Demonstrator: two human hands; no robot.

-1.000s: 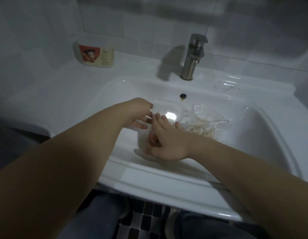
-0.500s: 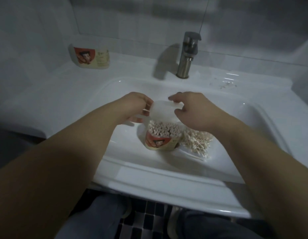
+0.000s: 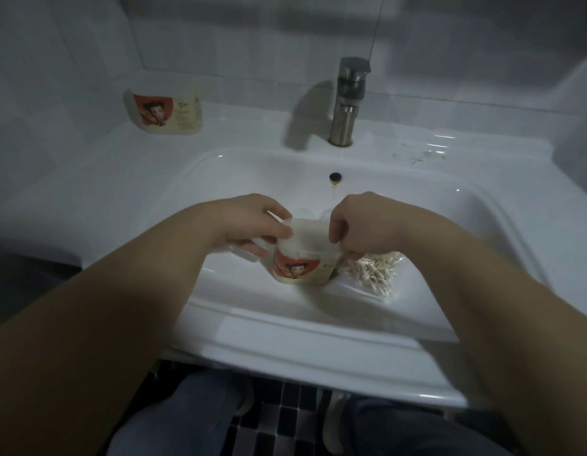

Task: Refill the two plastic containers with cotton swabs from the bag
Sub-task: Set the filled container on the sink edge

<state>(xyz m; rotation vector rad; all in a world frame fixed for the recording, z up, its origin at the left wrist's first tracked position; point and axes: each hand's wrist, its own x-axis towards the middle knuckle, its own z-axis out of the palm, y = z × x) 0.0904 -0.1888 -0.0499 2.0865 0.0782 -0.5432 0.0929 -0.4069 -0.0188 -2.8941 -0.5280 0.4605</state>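
Now that the lid (image 3: 310, 233) has come down onto the filled container (image 3: 302, 268), both hands' fingers (image 3: 275, 230) clamp its rim, so 1 of 2 looks nearly done.

Dim, bluish-grey light falls from above and the right, so the faucet (image 3: 348, 103) casts a soft shadow leftward, faint glare streaks the far-right sink rim (image 3: 440, 143), wide-angle bending curves the edges, and the near forearms and floor look blurred.
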